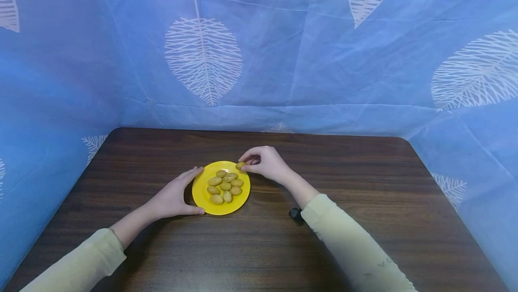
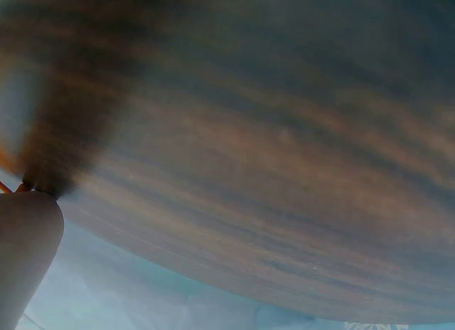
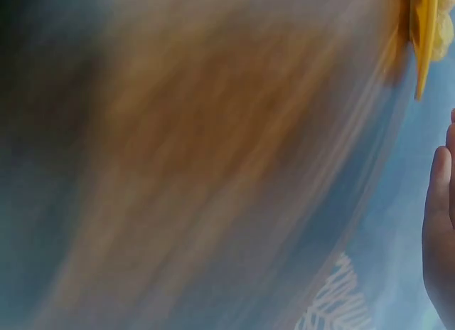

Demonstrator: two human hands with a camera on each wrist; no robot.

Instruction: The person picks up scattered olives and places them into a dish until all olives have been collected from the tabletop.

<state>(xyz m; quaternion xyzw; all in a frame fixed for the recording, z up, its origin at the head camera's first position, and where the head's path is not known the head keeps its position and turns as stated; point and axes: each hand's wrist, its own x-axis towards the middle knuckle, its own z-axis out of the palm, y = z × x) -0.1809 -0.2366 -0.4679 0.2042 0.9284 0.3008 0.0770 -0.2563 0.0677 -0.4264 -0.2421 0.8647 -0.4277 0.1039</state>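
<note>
A round yellow plate (image 1: 243, 198) lies on the table with several small, oval, speckled yellow-brown pieces (image 1: 225, 186) on it; I cannot tell their exact kind. My left hand (image 1: 174, 197) holds the plate's left rim, thumb at the near side and fingers at the far side. At the upper right rim, my right hand (image 1: 267, 162) pinches one oval piece (image 1: 240, 165) between thumb and fingers. The left wrist view shows one fingertip (image 2: 32, 216) at its left edge. Part of the right hand (image 3: 441, 223) and the plate's edge (image 3: 425, 38) appear in the right wrist view.
The dark brown wooden table (image 1: 194, 256) has rounded far corners. Blue cloth (image 1: 275, 58) with white leaf prints hangs behind it and at both sides. A small black object (image 1: 296, 215) shows by the right sleeve (image 1: 348, 238).
</note>
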